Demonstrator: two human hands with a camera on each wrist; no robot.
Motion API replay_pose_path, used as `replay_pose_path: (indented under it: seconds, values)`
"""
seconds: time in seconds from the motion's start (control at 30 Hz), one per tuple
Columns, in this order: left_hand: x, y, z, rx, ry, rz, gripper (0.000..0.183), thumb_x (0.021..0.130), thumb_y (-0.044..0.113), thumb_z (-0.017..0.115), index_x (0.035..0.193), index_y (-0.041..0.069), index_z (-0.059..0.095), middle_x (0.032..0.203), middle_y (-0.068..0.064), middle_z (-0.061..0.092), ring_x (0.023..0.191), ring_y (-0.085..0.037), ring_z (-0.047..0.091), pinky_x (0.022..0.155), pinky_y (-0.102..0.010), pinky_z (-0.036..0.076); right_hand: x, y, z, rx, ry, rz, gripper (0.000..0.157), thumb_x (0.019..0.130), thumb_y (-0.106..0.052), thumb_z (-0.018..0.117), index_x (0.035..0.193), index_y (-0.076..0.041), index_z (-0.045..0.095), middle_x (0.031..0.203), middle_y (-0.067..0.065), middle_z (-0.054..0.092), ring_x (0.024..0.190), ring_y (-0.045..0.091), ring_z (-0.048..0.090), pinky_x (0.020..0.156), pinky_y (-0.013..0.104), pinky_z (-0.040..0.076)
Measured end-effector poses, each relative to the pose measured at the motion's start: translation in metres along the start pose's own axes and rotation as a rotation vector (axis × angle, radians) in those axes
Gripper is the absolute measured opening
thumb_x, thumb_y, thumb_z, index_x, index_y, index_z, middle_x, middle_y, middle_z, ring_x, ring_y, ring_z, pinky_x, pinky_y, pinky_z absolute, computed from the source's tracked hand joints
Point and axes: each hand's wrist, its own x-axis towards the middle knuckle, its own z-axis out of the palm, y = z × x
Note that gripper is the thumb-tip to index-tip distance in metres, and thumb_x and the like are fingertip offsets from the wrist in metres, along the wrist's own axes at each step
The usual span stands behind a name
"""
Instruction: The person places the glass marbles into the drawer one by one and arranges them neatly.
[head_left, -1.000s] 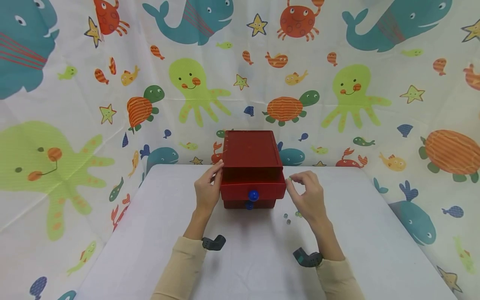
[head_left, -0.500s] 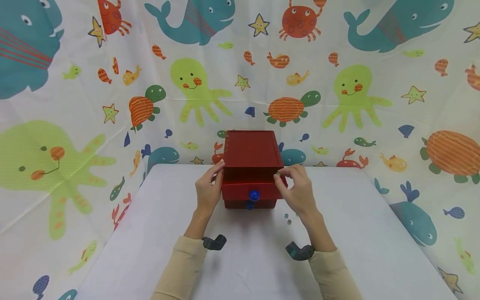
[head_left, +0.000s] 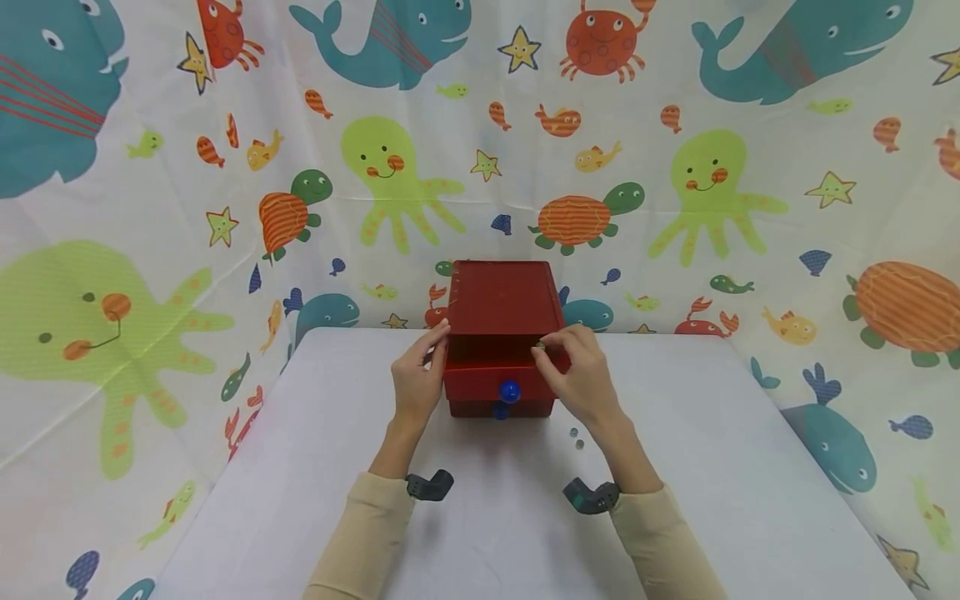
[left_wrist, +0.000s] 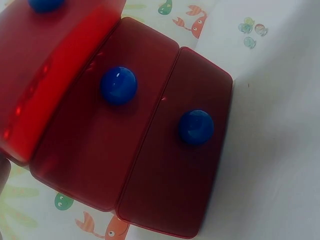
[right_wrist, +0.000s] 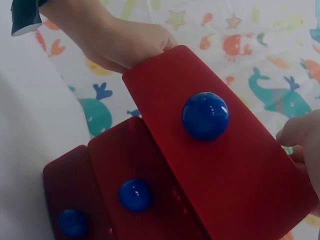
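A red drawer cabinet [head_left: 504, 297] stands at the back of the table, its top drawer [head_left: 480, 384] pulled out. My left hand [head_left: 417, 379] holds the drawer's left side, fingertips at its upper edge; in the right wrist view its fingers are partly hidden behind the drawer. My right hand [head_left: 581, 375] pinches a small greenish glass marble [head_left: 540, 346] between thumb and fingertips, over the drawer's opening at the right. In the right wrist view the marble [right_wrist: 288, 149] shows just behind the drawer front. The drawer's inside is dark.
Several glass marbles [left_wrist: 249, 42] lie on the white table [head_left: 480, 517] right of the cabinet; the right arm hides some of them in the head view. Blue knobs [left_wrist: 118, 85] stick out from the drawer fronts. A sea-animal curtain [head_left: 480, 208] hangs close behind.
My right hand has moved left with the marble, from beside the drawer's right edge to over its opening. The left hand has stayed at the drawer's left side.
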Motion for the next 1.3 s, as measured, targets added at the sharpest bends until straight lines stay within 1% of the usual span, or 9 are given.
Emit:
replay_pose_path:
  seconds: [0.13, 0.33, 0.57, 0.77, 0.9, 0.97, 1.1, 1.3]
  values:
    - [0.0, 0.0, 0.0, 0.006, 0.008, 0.01, 0.028, 0.098, 0.013, 0.063, 0.125, 0.008, 0.07, 0.127, -0.007, 0.071, 0.115, -0.022, 0.07, 0.085, -0.034, 0.062, 0.003, 0.0, 0.004, 0.0, -0.022, 0.01, 0.022, 0.086, -0.013, 0.079, 0.103, -0.001, 0.071, 0.103, 0.01, 0.064, 0.099, 0.021, 0.059, 0.08, 0.038, 0.065]
    - [0.0, 0.0, 0.0, 0.011, 0.018, 0.02, 0.028, 0.098, 0.012, 0.064, 0.124, 0.007, 0.071, 0.127, -0.007, 0.071, 0.114, -0.022, 0.071, 0.085, -0.032, 0.062, 0.006, -0.002, 0.008, -0.002, -0.044, -0.004, 0.022, 0.087, -0.015, 0.079, 0.103, -0.003, 0.072, 0.102, 0.009, 0.064, 0.098, 0.019, 0.058, 0.077, 0.037, 0.064]
    - [0.001, -0.001, 0.001, 0.014, 0.023, 0.028, 0.027, 0.098, 0.011, 0.064, 0.124, 0.008, 0.071, 0.126, -0.008, 0.072, 0.113, -0.023, 0.071, 0.084, -0.032, 0.062, 0.009, -0.002, 0.011, -0.016, -0.057, -0.014, 0.021, 0.087, -0.016, 0.079, 0.102, -0.003, 0.072, 0.1, 0.009, 0.065, 0.097, 0.019, 0.057, 0.077, 0.035, 0.063]
    - [0.001, 0.0, 0.0, 0.015, 0.016, 0.014, 0.027, 0.099, 0.015, 0.062, 0.125, 0.008, 0.071, 0.126, -0.007, 0.072, 0.114, -0.021, 0.071, 0.085, -0.03, 0.061, 0.011, -0.003, 0.013, -0.041, -0.07, -0.042, 0.021, 0.087, -0.016, 0.079, 0.102, -0.003, 0.072, 0.099, 0.009, 0.065, 0.098, 0.021, 0.057, 0.078, 0.035, 0.062]
    - [0.0, -0.001, 0.0, 0.014, 0.012, 0.014, 0.027, 0.099, 0.015, 0.062, 0.124, 0.008, 0.071, 0.126, -0.008, 0.072, 0.114, -0.021, 0.071, 0.084, -0.028, 0.061, 0.011, -0.003, 0.013, -0.055, -0.085, -0.026, 0.022, 0.086, -0.017, 0.08, 0.102, -0.003, 0.073, 0.1, 0.009, 0.065, 0.099, 0.021, 0.057, 0.08, 0.036, 0.063]
    - [0.0, -0.001, 0.0, 0.015, 0.014, 0.017, 0.027, 0.099, 0.014, 0.063, 0.124, 0.007, 0.071, 0.126, -0.008, 0.072, 0.114, -0.021, 0.071, 0.084, -0.029, 0.061, 0.011, -0.003, 0.013, -0.054, -0.089, -0.021, 0.024, 0.086, -0.018, 0.08, 0.102, -0.002, 0.073, 0.1, 0.01, 0.065, 0.099, 0.022, 0.057, 0.08, 0.036, 0.063]
    - [0.0, -0.002, 0.0, 0.02, 0.014, 0.013, 0.028, 0.099, 0.014, 0.063, 0.125, 0.008, 0.071, 0.126, -0.007, 0.072, 0.115, -0.021, 0.071, 0.084, -0.029, 0.062, 0.01, -0.003, 0.013, -0.048, -0.091, -0.019, 0.025, 0.086, -0.019, 0.08, 0.103, -0.002, 0.072, 0.1, 0.01, 0.064, 0.099, 0.022, 0.057, 0.081, 0.036, 0.063]
    - [0.0, -0.002, 0.001, 0.012, 0.015, 0.013, 0.028, 0.098, 0.014, 0.064, 0.125, 0.009, 0.071, 0.126, -0.007, 0.072, 0.114, -0.021, 0.071, 0.083, -0.03, 0.062, 0.01, -0.002, 0.011, -0.045, -0.075, -0.024, 0.024, 0.086, -0.017, 0.08, 0.102, -0.002, 0.073, 0.099, 0.01, 0.064, 0.097, 0.022, 0.057, 0.079, 0.036, 0.063]
